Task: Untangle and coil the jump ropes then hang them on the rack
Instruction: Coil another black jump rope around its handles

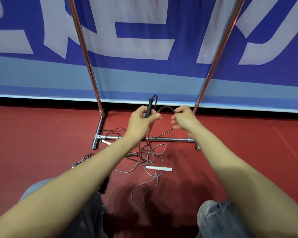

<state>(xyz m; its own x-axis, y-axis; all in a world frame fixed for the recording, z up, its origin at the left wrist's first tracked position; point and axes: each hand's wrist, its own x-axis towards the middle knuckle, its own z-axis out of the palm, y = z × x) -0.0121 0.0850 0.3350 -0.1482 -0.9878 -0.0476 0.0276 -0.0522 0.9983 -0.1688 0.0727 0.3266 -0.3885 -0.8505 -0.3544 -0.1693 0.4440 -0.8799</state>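
My left hand [142, 120] grips the black handle [149, 107] of a dark jump rope and holds it upright. The rope [165, 108] arcs from the handle's top over to my right hand [183, 119], which pinches it between thumb and fingers. More of this rope hangs down to a tangle [150, 155] on the red floor. A grey rope [144, 186] with white handles [158, 168] [106, 143] lies looped in the same tangle. A second black handle [132, 154] lies by the tangle. The chrome rack [172, 139] stands just beyond my hands.
The rack's two uprights [86, 54] [217, 54] rise in front of a blue and white banner [144, 40]. Another dark bundle of rope [83, 159] lies on the floor at left. My knees and a grey shoe [206, 212] fill the bottom of the view.
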